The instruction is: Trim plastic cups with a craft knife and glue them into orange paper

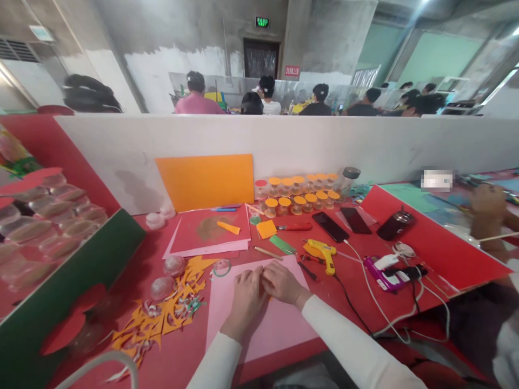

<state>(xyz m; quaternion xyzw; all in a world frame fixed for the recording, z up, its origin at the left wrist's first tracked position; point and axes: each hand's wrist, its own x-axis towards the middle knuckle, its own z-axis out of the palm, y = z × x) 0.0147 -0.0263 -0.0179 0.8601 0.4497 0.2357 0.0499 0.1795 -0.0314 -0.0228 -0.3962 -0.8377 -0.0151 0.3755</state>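
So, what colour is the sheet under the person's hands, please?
The sheet is pink; the head view shows it.

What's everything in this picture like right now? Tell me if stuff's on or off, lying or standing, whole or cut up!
Left hand: fingers curled, close to the right hand
Right hand: fingers bent; anything held is hidden
Pink sheet: lying flat
Orange scraps: cut up, heaped loosely
Glue gun: lying down
Nearer phone: flat, screen dark
Orange board: propped up
Orange-topped jars: standing in rows
Exit sign: lit
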